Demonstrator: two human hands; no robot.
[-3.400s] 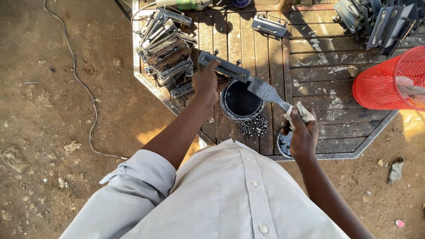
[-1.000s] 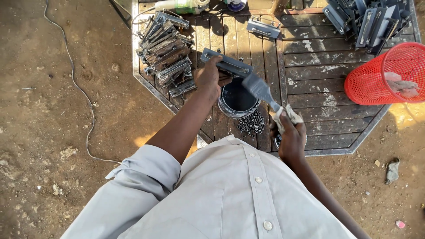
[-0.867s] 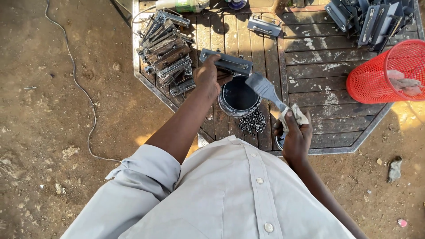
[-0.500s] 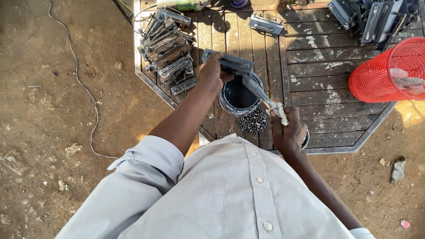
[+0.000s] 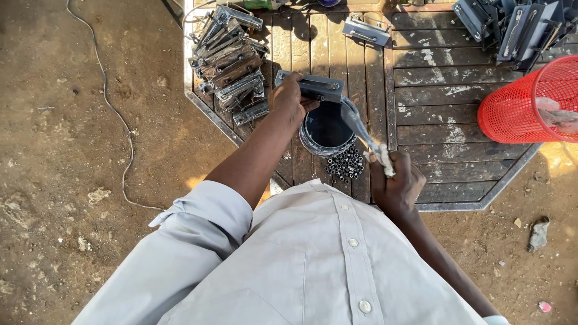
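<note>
My left hand point(image 5: 288, 99) grips one end of a grey metal bracket point(image 5: 314, 86), holding it level over an open can of dark paint point(image 5: 326, 127). My right hand point(image 5: 396, 183) is closed on the pale handle of a paintbrush point(image 5: 365, 136). The brush's grey bristles point up toward the bracket's right end, over the can's rim. A small heap of dark nuts point(image 5: 345, 165) lies just in front of the can, between my two arms.
A wooden octagonal table point(image 5: 445, 96) carries a pile of grey brackets point(image 5: 232, 57) at the left, one bracket point(image 5: 367, 29) at the back and more dark brackets point(image 5: 512, 27) at the far right. A red mesh basket point(image 5: 530, 102) stands at the right edge. A cable point(image 5: 111, 108) runs over dirt ground.
My right hand has drawn back toward my body and tipped the brush steeper, its bristles now close under the bracket's right end. My left hand keeps the bracket over the can.
</note>
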